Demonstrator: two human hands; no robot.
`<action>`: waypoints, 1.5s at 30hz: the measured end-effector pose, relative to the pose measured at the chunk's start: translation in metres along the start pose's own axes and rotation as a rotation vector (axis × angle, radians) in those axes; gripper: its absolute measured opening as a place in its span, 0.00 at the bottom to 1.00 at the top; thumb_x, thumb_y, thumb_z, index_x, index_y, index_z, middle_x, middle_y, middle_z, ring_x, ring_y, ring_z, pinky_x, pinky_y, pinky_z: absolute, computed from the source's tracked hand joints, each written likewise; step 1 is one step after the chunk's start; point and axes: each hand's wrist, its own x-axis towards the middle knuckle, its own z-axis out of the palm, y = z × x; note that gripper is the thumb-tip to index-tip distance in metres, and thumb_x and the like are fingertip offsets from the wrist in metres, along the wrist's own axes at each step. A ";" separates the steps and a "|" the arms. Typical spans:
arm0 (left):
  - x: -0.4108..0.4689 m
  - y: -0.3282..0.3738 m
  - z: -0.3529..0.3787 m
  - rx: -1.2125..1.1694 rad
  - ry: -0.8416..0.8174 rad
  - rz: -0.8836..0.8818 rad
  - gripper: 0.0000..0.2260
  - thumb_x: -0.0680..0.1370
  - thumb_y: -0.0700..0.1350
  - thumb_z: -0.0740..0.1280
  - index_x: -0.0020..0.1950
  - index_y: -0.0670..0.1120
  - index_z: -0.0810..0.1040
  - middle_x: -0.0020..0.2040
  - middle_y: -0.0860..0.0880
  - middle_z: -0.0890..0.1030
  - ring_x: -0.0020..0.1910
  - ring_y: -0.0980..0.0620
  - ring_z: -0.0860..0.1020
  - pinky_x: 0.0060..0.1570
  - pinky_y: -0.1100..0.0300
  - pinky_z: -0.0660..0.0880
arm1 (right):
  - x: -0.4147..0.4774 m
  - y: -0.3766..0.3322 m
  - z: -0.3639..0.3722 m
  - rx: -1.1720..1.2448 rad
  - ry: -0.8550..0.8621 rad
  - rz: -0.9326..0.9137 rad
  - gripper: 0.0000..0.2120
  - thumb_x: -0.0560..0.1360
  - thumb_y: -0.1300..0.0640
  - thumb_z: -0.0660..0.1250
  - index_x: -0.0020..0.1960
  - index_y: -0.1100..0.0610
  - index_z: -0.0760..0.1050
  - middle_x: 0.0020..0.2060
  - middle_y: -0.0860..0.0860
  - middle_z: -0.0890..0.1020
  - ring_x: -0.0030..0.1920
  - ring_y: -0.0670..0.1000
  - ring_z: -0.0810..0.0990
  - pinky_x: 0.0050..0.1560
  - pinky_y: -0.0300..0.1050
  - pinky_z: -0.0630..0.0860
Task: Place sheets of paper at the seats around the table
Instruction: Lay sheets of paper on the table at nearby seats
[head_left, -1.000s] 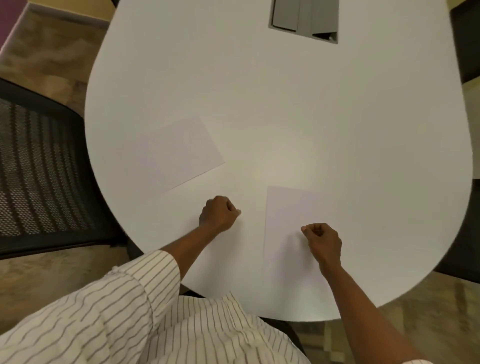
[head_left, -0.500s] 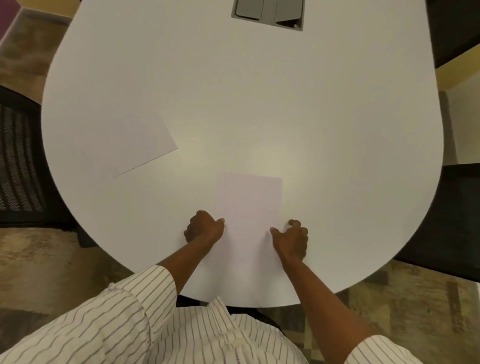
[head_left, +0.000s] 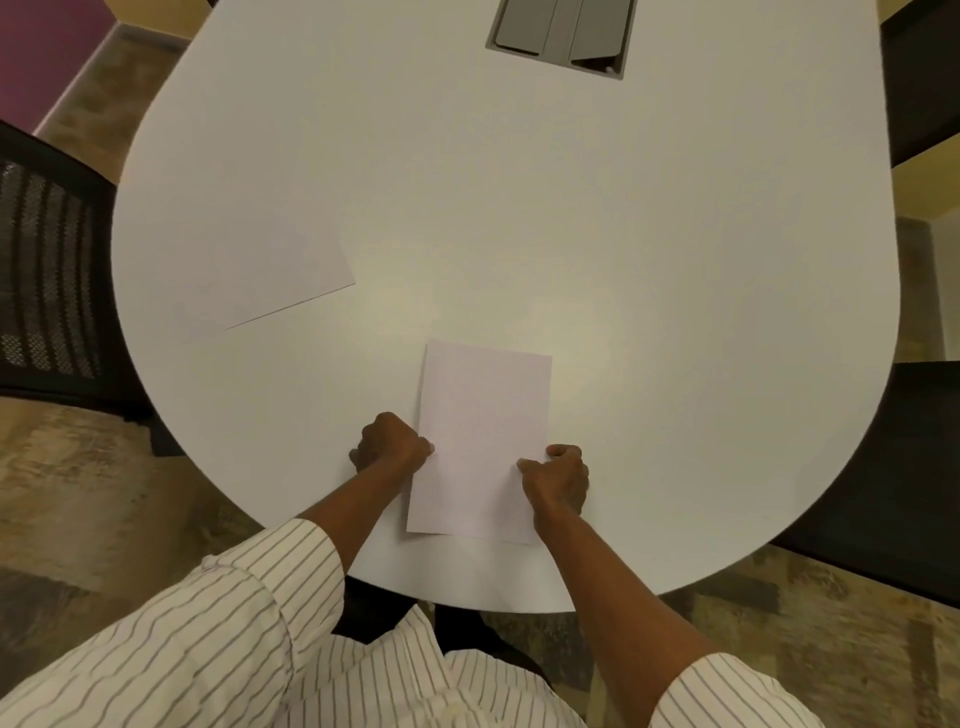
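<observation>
A sheet of paper lies flat on the white bench, lengthwise toward the middle, its near edge close to the rounded end where the person stands. The left hand is curled with its fingertips against the sheet's left edge; the right hand is curled at the right edge, thumb on top of the paper. Both grips look drawn together and pinching the sheet from either side, though whether the fingers reach under the edges cannot be made out. Holding it at both sides lets the person square it to the seat at this end.

A second sheet rests on the bench well apart to the left, angled toward the mesh-backed chair there, so that seat appears served. A grey cable hatch sits in the bench's middle. Dark chairs on the right side have no paper yet.
</observation>
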 end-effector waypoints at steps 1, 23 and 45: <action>0.000 -0.002 -0.001 -0.031 -0.012 0.020 0.17 0.72 0.49 0.82 0.53 0.40 0.83 0.55 0.42 0.86 0.55 0.40 0.85 0.56 0.52 0.80 | 0.000 0.001 0.000 0.020 -0.002 0.009 0.24 0.72 0.54 0.81 0.64 0.53 0.75 0.62 0.56 0.81 0.63 0.60 0.81 0.64 0.58 0.81; -0.003 -0.038 -0.001 -0.021 0.172 0.325 0.07 0.76 0.49 0.80 0.49 0.49 0.85 0.52 0.47 0.85 0.51 0.44 0.83 0.45 0.54 0.78 | -0.006 0.019 -0.009 0.093 0.016 -0.005 0.19 0.73 0.58 0.80 0.62 0.53 0.79 0.57 0.52 0.84 0.58 0.56 0.83 0.60 0.53 0.79; 0.020 -0.054 -0.018 -0.389 -0.274 0.441 0.07 0.74 0.44 0.82 0.48 0.46 0.88 0.45 0.48 0.88 0.47 0.44 0.86 0.52 0.49 0.86 | -0.033 0.026 -0.038 0.462 0.092 -0.048 0.10 0.74 0.60 0.82 0.51 0.52 0.84 0.46 0.53 0.87 0.51 0.56 0.85 0.57 0.54 0.84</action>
